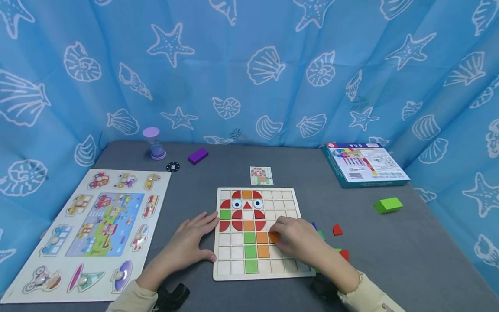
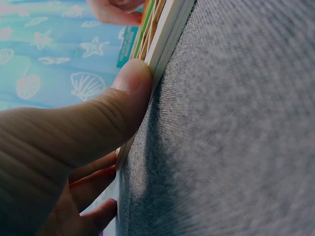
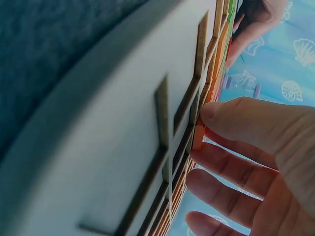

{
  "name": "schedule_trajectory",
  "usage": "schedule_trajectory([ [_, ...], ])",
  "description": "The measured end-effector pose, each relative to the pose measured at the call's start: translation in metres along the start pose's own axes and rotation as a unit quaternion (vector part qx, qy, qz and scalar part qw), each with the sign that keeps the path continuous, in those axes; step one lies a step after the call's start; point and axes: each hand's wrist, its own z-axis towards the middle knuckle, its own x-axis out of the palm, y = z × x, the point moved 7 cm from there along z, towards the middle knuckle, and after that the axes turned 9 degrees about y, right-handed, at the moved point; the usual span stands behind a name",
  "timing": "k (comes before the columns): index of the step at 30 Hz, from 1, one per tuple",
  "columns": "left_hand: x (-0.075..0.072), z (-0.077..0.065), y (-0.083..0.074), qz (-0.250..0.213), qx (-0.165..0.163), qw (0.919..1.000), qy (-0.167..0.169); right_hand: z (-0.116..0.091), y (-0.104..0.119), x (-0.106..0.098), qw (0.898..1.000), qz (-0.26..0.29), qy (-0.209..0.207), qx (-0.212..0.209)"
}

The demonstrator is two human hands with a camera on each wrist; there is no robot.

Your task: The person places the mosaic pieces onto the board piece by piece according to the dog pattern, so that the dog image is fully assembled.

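A wooden grid board (image 1: 302, 271) lies on the grey table, partly filled with red, green and orange tiles and two eye tiles. My left hand (image 1: 191, 242) rests beside its left edge, fingers extended, thumb and fingertips touching the rim. In the left wrist view the thumb (image 2: 133, 81) presses the board's side. Over the middle right of the grid, my right hand (image 1: 298, 238) pinches an orange square tile (image 1: 274, 237) between thumb and fingers. The right wrist view shows this orange tile (image 3: 198, 137) at the grid's cells, its seating unclear. A small picture card (image 1: 261, 175) lies behind the board.
Loose red pieces (image 1: 337, 229) and partly hidden coloured pieces lie right of the board. A green block (image 1: 388, 205) and a box (image 1: 366, 164) are farther right. At left are a picture puzzle (image 1: 62, 277), an hourglass (image 1: 156, 145), a purple block (image 1: 198, 156) and a black disc (image 1: 173, 167).
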Motion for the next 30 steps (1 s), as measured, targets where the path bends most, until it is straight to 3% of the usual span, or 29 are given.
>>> schedule_trajectory([
  [7, 0.001, 0.002, -0.003, -0.002, 0.01, 0.9999, 0.002, -0.014, -0.008, -0.007, 0.999, 0.015, 0.007, 0.032],
  [11, 0.001, 0.002, -0.001, 0.001, 0.012, 0.9999, 0.0, -0.039, -0.024, -0.017, 0.998, 0.026, -0.011, 0.064],
  [18, 0.0, -0.002, 0.003, -0.001, 0.01, 0.9998, -0.014, -0.088, -0.057, -0.014, 0.993, 0.042, 0.018, 0.112],
  [24, 0.001, -0.002, 0.004, 0.001, 0.011, 0.9999, -0.01, -0.121, -0.07, -0.01, 0.993, 0.053, -0.003, 0.109],
  [30, 0.001, 0.0, 0.002, 0.002, 0.009, 1.0, -0.001, -0.135, -0.074, -0.001, 0.991, 0.049, -0.004, 0.121],
])
